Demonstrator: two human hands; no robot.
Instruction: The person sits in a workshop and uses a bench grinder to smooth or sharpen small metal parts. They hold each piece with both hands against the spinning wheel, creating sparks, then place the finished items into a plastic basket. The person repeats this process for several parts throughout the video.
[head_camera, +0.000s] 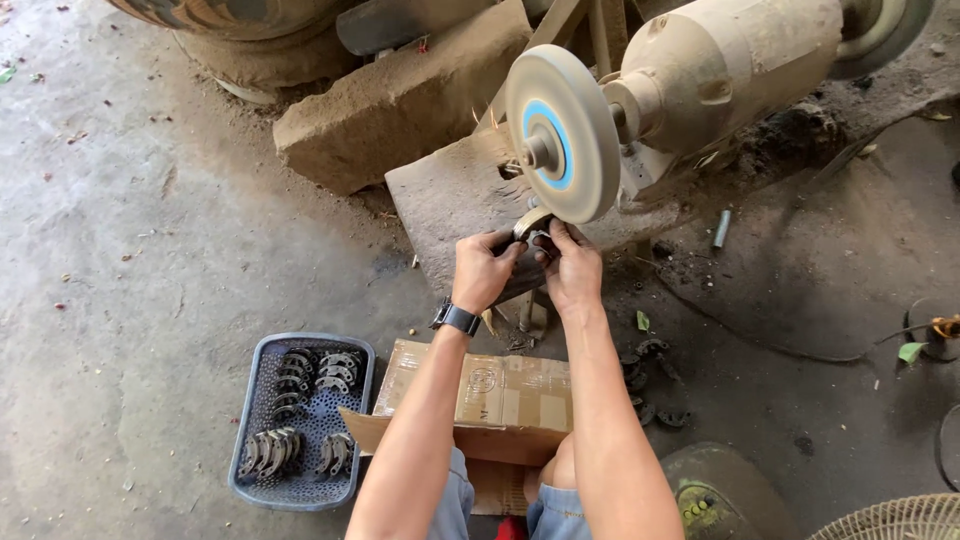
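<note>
My left hand (483, 268) and my right hand (572, 268) together grip a small curved metal part (532, 223). They press it against the lower edge of a round grinding wheel (560, 133) with a blue centre ring. The wheel sits on the shaft of a dusty bench grinder motor (730, 65). A dark watch (456, 318) is on my left wrist. Much of the part is hidden by my fingers.
A grey plastic basket (250, 420) at lower left holds several similar curved metal parts. A cardboard box (500, 395) lies between my knees. More dark parts (652, 378) lie on the concrete floor to the right. Stone blocks (400, 100) stand behind the grinder.
</note>
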